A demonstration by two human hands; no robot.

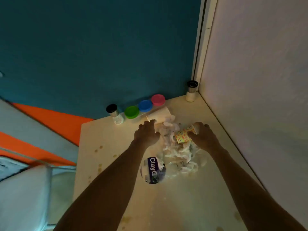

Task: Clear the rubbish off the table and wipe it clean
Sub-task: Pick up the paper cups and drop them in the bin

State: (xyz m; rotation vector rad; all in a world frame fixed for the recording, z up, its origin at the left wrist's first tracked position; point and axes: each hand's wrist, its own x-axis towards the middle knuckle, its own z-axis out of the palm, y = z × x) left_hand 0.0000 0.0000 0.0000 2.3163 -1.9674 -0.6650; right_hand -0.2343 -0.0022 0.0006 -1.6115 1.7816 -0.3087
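Observation:
A heap of crumpled white paper (pixel 176 152) lies mid-table on the cream table (pixel 183 205). My left hand (pixel 147 133) rests on its left side, fingers bent over the paper beside a white paper cup (pixel 160 115) lying on its side. My right hand (pixel 204 135) grips a patterned yellow paper cup (pixel 183 135) at the heap's right. A dark round "Clay" lid or wrapper (pixel 152 170) lies at the heap's near-left edge. Brown spots (pixel 98 149) stain the tabletop.
Along the teal back wall stand a black-capped shaker (pixel 113 111) and green (pixel 131 112), blue (pixel 145 105) and pink (pixel 158 99) lidded tubs. Another shaker (pixel 191 90) sits in the corner by the white wall (pixel 258 97). An orange and white surface (pixel 33 147) lies left of the table.

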